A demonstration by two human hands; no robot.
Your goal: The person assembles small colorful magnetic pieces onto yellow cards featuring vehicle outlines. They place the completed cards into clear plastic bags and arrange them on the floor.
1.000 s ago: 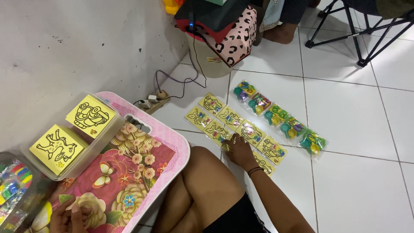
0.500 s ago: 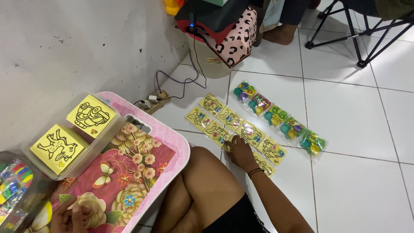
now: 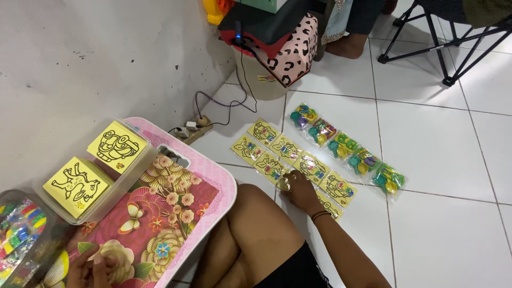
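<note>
At far left, near the bottom edge: a clear bag of small coloured pieces [image 3: 18, 234], partly cut off by the frame. Just right of it, at the near edge, the left hand [image 3: 90, 269], fingers curled inward over the tray, pinching something too small to make out; grip closed, contents not tellable. Beneath that hand, a pink tray [image 3: 213, 170] with a floral and butterfly pattern, tilted diagonally toward the wall. On its far-left side, a clear plastic box [image 3: 130, 178] carrying two yellow cards with black line drawings [image 3: 77, 184], side by side. Beyond the tray's far corner, a power strip [image 3: 193, 129] against the wall, dark cable running up to a black device on a leopard-print stand [image 3: 288, 48]. Right of the tray, a bare bent knee [image 3: 256, 224] resting on white floor tiles [image 3: 442, 149]. Further right, the right hand [image 3: 298, 189], palm down, fingers loosely bent, fingertips pressed on a packet among two diagonal rows of yellow picture packets [image 3: 290, 152] laid flat on the tiles; touching, not lifting. Just beyond those rows, a parallel line of clear packets of coloured pots [image 3: 346, 149]. At far right, black folding chair legs [image 3: 448, 48].
</note>
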